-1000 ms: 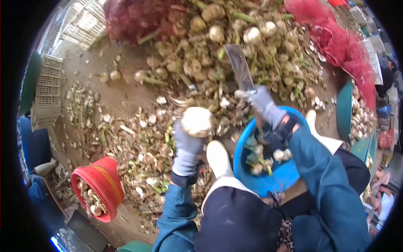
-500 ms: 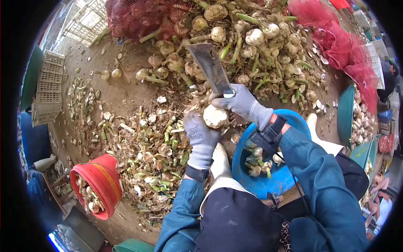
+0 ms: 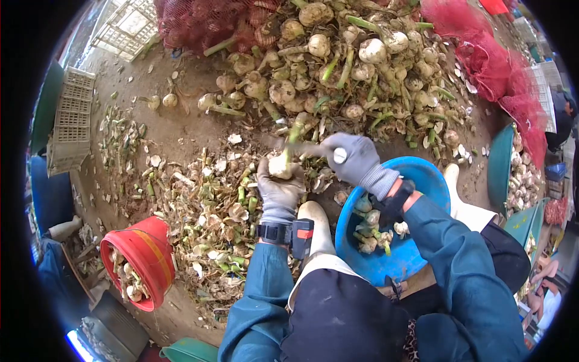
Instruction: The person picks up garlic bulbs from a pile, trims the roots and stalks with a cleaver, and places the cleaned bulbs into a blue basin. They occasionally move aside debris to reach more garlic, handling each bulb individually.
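Your broad steel cleaver (image 3: 306, 148) has swung down level, right hand (image 3: 356, 158)'s grip clamped on its handle, left hand (image 3: 278, 192)'s grip holding the pale round bulb (image 3: 280, 166) steady against it.

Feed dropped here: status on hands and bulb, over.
Left hand shut on pale bulb. Right hand shut on knife, blade at bulb. Nothing in the way.

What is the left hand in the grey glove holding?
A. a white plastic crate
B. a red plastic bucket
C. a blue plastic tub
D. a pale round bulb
D: the left hand is closed round a pale round bulb just above its fingers, while the right hand grips a metal knife beside it.
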Demonstrator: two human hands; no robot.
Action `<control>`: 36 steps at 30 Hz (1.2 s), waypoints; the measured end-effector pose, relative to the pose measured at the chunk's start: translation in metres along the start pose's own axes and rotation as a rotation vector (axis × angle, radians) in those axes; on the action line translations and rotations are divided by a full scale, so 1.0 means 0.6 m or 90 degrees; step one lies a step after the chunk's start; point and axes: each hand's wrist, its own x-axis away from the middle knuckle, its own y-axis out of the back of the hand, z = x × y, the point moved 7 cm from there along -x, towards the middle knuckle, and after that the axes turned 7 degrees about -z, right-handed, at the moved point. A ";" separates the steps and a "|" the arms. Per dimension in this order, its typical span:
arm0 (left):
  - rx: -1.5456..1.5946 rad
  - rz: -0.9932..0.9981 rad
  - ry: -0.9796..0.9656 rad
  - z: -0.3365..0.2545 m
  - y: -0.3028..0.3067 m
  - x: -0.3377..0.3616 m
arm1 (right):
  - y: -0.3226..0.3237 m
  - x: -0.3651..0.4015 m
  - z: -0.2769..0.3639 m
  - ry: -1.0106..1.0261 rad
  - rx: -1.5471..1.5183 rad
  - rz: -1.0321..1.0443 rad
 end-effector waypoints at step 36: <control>-0.690 0.127 -0.204 -0.123 -0.024 0.018 | -0.099 -0.048 -0.005 -0.102 0.177 0.323</control>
